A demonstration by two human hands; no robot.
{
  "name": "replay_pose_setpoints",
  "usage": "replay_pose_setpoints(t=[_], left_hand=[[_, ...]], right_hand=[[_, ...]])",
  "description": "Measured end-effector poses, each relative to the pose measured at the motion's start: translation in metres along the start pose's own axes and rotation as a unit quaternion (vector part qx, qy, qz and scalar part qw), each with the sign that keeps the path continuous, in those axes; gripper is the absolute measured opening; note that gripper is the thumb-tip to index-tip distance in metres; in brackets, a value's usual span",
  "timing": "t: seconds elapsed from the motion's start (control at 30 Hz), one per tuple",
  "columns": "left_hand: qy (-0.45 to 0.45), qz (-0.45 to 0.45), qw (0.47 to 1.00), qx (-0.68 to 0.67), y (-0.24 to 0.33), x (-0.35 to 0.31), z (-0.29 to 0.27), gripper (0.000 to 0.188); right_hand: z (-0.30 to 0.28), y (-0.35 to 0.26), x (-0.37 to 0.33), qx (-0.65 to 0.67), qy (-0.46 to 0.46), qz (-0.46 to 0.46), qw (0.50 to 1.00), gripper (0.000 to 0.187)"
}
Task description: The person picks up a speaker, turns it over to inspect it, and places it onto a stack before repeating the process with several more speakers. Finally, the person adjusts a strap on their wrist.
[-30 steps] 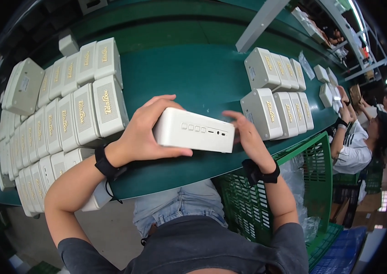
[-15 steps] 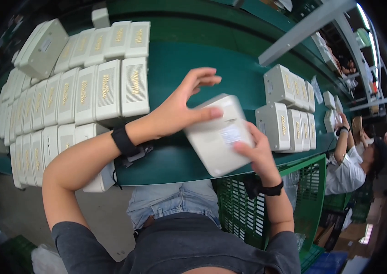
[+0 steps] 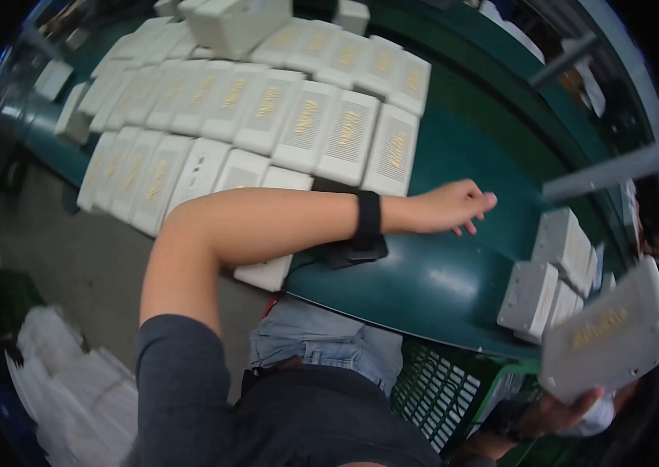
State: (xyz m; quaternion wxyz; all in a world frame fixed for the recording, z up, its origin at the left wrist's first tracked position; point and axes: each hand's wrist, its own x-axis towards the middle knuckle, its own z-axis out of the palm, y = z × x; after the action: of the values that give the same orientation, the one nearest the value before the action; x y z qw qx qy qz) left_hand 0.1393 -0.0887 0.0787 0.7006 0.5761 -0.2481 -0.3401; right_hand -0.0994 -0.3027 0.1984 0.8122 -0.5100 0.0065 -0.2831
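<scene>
box (image 3: 606, 342), tilted right of green crate (image 3: 432, 393), needs steady edge support from right hand's clasping grip (image 3: 559, 412); left hand's empty grip (image 3: 450, 208) curls loosely beyond the crate.

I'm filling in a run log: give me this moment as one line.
left hand: appears empty, above green table; right hand: gripping white box; around: rows of boxes, green crate

Off-white box (image 3: 617, 346) with gold lettering (image 3: 598, 329), green table (image 3: 446, 272)
</scene>
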Motion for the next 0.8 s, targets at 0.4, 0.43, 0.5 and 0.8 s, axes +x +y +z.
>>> replay_pose_setpoints(t=[0.4,0.43,0.5,0.8], left_hand=[[-0.125,0.27,0.952,0.064,0.014,-0.027,0.018,0.082],[-0.123,0.27,0.953,0.065,0.015,-0.029,0.016,0.082],[-0.165,0.166,0.97,0.068,0.021,-0.03,0.007,0.074],[-0.175,-0.073,0.979,0.07,0.025,-0.036,0.004,0.057]], right_hand=[[-0.006,0.127,-0.003,0.47,-0.025,0.574,0.67,0.074],[-0.002,0.132,-0.007,0.493,-0.048,0.595,0.633,0.072],[0.004,0.139,-0.011,0.536,-0.094,0.633,0.551,0.07],[0.01,0.123,-0.004,-0.254,-0.128,0.294,0.913,0.072]])
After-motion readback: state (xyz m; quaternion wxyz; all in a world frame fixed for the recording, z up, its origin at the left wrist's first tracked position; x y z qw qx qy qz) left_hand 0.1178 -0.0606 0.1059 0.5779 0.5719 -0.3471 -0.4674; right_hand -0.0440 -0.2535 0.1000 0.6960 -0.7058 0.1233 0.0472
